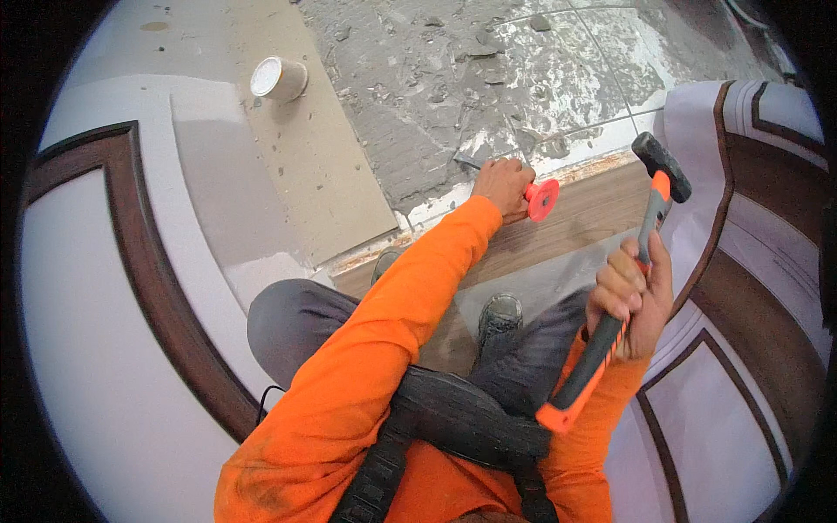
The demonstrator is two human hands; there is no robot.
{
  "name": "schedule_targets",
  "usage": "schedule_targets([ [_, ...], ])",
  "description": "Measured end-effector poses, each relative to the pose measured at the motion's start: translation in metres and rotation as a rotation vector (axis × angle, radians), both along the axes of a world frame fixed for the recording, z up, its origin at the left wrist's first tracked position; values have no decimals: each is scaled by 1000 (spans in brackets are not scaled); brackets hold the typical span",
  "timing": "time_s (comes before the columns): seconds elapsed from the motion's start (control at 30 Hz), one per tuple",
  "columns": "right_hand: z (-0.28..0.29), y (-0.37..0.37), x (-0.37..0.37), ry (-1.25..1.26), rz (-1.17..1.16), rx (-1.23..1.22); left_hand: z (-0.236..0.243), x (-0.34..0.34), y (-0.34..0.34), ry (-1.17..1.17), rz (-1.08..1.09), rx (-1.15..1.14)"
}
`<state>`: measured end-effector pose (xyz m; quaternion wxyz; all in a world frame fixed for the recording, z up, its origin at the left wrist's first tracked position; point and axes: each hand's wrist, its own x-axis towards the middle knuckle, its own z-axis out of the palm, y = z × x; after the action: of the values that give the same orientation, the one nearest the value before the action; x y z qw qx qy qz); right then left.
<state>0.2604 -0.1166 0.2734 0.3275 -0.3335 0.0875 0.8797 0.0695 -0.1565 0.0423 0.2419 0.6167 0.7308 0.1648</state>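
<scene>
My left hand (503, 186) is closed around a chisel whose round red hand guard (542, 200) sticks out toward me. The chisel's dark blade end (468, 161) shows just past my fingers, low against the broken grey floor. In my right hand (629, 295) is a club hammer (593, 359), gripped around its grey and orange handle. Its black head (661, 166) is raised to the right of the chisel, apart from the guard. My fingers hide most of the chisel's shaft.
Chipped mortar (418, 96) and loose bits cover the floor ahead. A pale bucket (279, 79) stands on a beige board (307, 152) at the left. Wood-look flooring (558, 213) lies near my shoes. White panels with brown trim flank me: left panel (113, 305), right panel (724, 410).
</scene>
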Motion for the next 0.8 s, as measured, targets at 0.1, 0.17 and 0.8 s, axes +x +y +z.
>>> schedule_targets([
  [0.1, 24, -32, 2, -202, 33, 135, -17, -1, 6, -67, -19, 1],
  [0.17, 36, -56, 10, -334, 88, 297, -24, 7, 10, -64, 45, -6],
  [0.8, -127, -159, -45, -899, 160, 318, -26, -17, -6, -234, 99, 64],
])
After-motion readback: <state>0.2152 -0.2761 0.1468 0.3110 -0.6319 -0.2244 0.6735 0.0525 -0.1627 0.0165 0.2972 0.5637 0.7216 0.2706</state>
